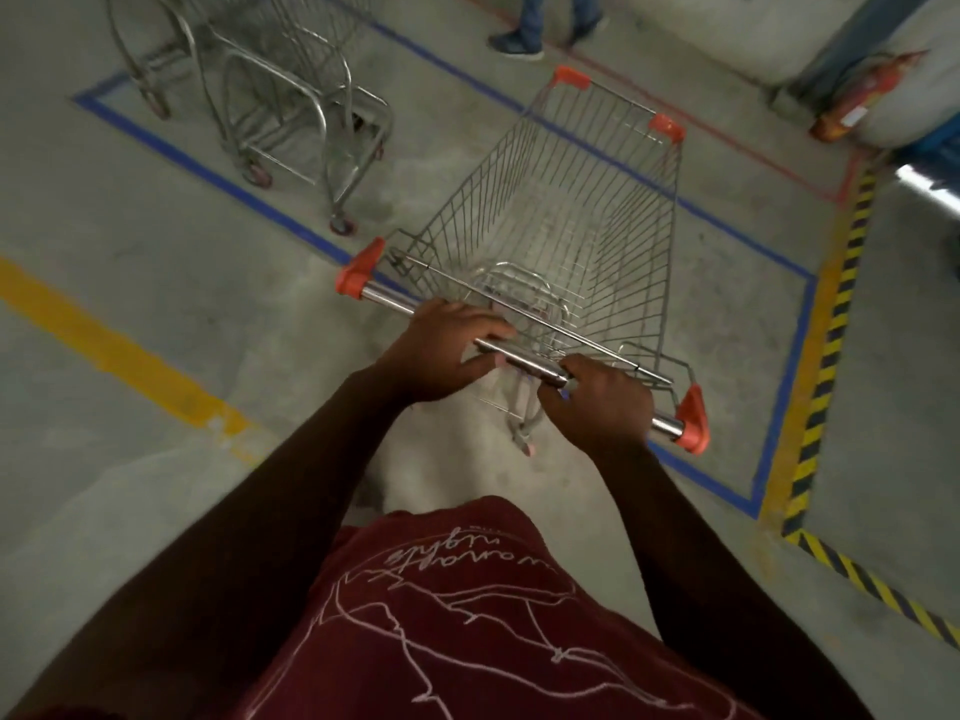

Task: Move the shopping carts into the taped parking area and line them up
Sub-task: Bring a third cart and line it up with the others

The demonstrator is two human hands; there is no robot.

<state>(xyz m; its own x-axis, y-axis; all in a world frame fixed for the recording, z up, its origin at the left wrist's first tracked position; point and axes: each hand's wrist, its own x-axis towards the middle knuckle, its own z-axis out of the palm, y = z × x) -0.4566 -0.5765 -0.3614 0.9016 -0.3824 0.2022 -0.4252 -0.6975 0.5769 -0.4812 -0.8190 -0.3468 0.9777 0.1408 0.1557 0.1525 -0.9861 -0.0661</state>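
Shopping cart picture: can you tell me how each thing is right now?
Shopping cart: empty, upright, basket over the blue tape line.
Left hand: resting on the handle bar, fingers over it.
Right hand: curled round the handle bar.
Parked carts: upright, standing close together inside the tape.
Blue tape: stuck flat on the floor.

Three shopping carts: one [550, 220] in two hands [441, 350] [602, 402], two [171, 49] [306, 96] parked; one fire extinguisher [862, 96].
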